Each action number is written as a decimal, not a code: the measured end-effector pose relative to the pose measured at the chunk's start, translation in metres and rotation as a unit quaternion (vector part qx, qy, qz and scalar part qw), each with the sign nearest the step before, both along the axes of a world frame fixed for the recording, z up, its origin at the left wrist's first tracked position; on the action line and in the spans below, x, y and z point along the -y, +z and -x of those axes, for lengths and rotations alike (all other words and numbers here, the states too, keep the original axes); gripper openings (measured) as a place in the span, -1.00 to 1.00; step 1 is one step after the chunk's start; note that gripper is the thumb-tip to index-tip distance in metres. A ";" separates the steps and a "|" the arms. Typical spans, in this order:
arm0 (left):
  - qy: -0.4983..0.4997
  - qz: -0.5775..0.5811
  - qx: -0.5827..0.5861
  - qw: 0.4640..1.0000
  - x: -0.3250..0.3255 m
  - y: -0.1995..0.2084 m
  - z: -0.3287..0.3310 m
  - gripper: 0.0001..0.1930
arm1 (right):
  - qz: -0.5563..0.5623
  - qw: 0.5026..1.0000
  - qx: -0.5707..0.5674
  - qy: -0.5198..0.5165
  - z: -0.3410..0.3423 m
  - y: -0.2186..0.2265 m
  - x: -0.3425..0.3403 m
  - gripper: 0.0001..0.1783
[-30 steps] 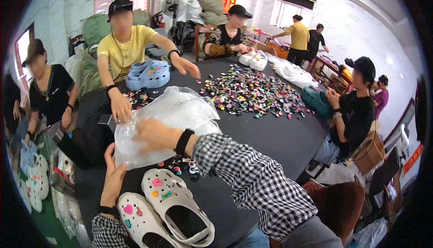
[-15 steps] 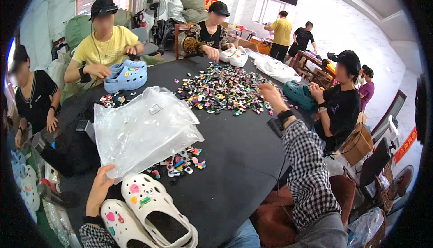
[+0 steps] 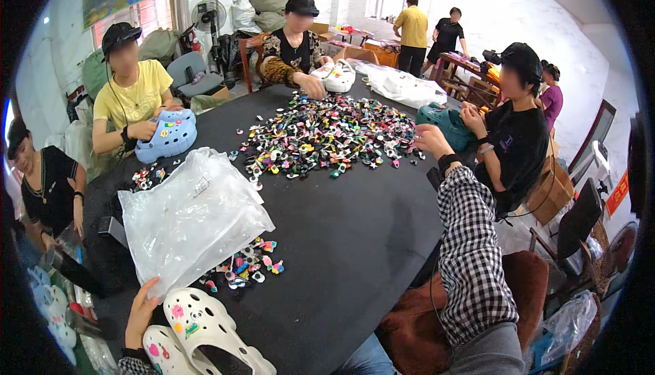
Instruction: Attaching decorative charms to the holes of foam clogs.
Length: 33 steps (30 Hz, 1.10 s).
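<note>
My left hand (image 3: 141,315) is at the lower left with its fingers stretched out. Its fingertips touch the near corner of a clear plastic bag (image 3: 194,218) lying flat on the table. Beside this hand, a pair of white clogs (image 3: 198,317) bears colourful charms; the lower frame edge cuts them off. Out to the right, my right hand (image 3: 434,141) hovers at the right edge of a big heap of small shoe charms (image 3: 327,133), fingers apart and partly bent. I see nothing held in it. A smaller cluster of charms (image 3: 249,266) lies by the bag's near edge.
Several co-workers sit round the black table (image 3: 327,238). One handles blue clogs (image 3: 167,136), another a white clog (image 3: 338,75), a third is beside a dark green clog (image 3: 443,123). A small dark box (image 3: 112,228) stands left of the bag. White plastic (image 3: 402,85) lies behind the heap.
The view has swung, shifting the table leftward. My right hand has moved from over the heap to its right edge. My left hand stays by the bag and white clogs.
</note>
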<state>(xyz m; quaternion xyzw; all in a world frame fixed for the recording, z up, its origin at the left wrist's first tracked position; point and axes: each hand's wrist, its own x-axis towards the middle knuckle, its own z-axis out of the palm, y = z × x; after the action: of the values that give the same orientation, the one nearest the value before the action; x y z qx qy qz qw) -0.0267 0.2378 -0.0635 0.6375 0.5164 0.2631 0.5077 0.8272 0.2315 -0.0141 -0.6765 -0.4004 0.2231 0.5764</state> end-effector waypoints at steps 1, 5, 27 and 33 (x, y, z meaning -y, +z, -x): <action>-0.019 0.003 0.033 0.999 -0.013 -0.002 -0.017 -0.47 | -0.011 0.952 0.281 -0.124 -0.032 0.004 0.015 -0.62; -0.032 -0.068 0.018 0.997 0.006 0.010 -0.006 -0.53 | 0.042 0.972 0.211 -0.090 0.007 0.025 0.010 -0.63; 0.002 -0.171 -0.008 0.985 -0.013 -0.011 -0.007 -0.72 | 0.102 0.994 0.032 -0.028 0.035 0.018 0.023 -0.75; -0.008 -0.151 -0.018 0.988 -0.014 -0.012 -0.010 -0.55 | 0.041 0.992 0.115 -0.003 0.035 0.015 0.036 -0.63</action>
<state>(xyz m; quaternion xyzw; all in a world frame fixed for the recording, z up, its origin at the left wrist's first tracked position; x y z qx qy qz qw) -0.0164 0.2520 -0.0752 0.7152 0.4750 0.3226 0.3984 0.7926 0.1955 0.0008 -0.7224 -0.4524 0.1580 0.4985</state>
